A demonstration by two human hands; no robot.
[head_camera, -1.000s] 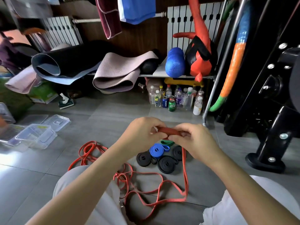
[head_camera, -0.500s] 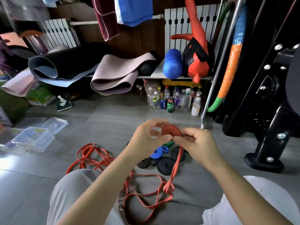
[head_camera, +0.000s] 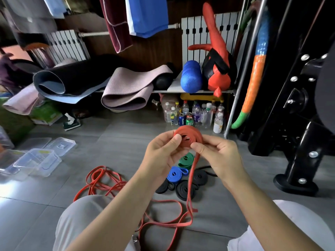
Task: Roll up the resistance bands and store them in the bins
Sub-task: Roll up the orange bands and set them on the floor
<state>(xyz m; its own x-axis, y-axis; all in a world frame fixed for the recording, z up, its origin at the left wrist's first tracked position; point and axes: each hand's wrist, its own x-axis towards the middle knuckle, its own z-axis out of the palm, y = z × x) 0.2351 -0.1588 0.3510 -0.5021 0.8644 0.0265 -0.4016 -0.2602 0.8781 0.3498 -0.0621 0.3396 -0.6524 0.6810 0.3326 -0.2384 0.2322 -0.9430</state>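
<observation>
**Red coil thicker, tail shorter**

Head view: you hold the red coil [head_camera: 190,135] up in front of you, its flat face turned toward the camera. Your left hand [head_camera: 163,151] pinches its left side, thumb pressed on the face beside the centre hole. Your right hand [head_camera: 219,156] pinches the lower right edge, thumb on the spot where the tail [head_camera: 190,178] leaves the coil. Both hands are closed on the band.

A second ago the band was only a short flat stub pressed between your fingertips. Half a second ago it was a small ring. Now it has several more wraps and sits higher. The tail hangs straight down past the finished rolls and ends in a smaller loop on the floor [head_camera: 253,205] between your knees than before.

The green roll [head_camera: 184,160], blue roll [head_camera: 175,175] and black rolls [head_camera: 183,190] lie where they did, under your hands. The loose red bands [head_camera: 101,180] lie by your left knee. The clear bins [head_camera: 39,160] stand well off to your left.
</observation>
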